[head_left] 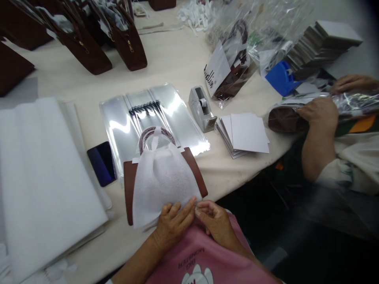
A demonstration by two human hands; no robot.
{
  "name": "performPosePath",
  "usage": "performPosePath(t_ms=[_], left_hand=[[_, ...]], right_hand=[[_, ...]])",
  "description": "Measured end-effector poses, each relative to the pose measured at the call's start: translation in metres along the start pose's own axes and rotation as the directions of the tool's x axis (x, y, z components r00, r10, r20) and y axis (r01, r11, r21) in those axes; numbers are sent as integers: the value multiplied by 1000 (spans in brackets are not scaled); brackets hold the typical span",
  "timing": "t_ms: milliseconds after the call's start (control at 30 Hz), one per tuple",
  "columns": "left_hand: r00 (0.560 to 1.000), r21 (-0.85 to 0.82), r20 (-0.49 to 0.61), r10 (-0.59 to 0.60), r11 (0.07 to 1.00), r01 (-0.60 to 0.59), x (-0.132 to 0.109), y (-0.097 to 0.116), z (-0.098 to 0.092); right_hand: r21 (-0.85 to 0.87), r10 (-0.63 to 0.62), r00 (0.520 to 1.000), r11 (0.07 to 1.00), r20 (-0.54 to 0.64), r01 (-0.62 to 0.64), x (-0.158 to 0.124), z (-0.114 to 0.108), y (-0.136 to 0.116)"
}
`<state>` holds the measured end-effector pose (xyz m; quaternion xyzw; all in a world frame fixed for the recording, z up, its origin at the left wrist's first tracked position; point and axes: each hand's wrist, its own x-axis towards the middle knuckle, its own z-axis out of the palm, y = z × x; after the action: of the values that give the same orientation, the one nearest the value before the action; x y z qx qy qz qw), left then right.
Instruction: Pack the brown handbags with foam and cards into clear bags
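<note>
A brown handbag point(195, 169) lies at the table's front edge, its front covered by a white wrapping sheet point(162, 177). Its wrapped handles point(158, 136) stand up at the far side, with white tape strips near them. My left hand point(174, 221) rests on the sheet's lower edge, fingers stretched out and pressing on it. Beside it, at the bag's lower right corner, my right hand point(216, 221) has thumb and fingers closed in a pinch. What sits between those fingertips, if anything, is too small to make out.
Clear plastic bags point(177, 114) lie behind the handbag, near a tape dispenser point(203, 110) and white cards point(250, 132). At left are a phone point(102, 163) and white sheets point(44, 177). A co-worker's hands point(321, 112) handle a bagged brown handbag point(282, 118) at right.
</note>
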<state>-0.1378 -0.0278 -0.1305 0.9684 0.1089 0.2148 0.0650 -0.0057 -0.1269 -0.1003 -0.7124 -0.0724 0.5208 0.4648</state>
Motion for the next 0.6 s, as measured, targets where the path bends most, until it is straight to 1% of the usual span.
performPosePath(t_ms=[67,133,233,333,400,533,600], left_hand=[[1000,-8,8,-7,1000,7,1,0,-1],[1000,-10,17,-4,1000,4,2,1,-2],[1000,-1,19,1,1000,-1,2,1,-1],[1000,19,28,2,1000,-2,1,0,0],[999,23,42,15,1000,-16,1,-1,0],[998,28,49,25,999,-26,0,-2,-1],[999,35,41,12,999,-13,0,0,-1]], right_hand=[[64,27,999,998,-24,-26,-1,-1,3],[94,28,999,995,-19,-26,2,-2,7],[73,-23,999,997,-38,25,13,-2,16],[-29,-125,986,992,-109,122,22,0,27],[-96,-178,974,981,-141,166,27,3,33],[-258,-247,949,947,-197,193,35,6,39],[-368,-273,935,913,-226,178,39,1,41]])
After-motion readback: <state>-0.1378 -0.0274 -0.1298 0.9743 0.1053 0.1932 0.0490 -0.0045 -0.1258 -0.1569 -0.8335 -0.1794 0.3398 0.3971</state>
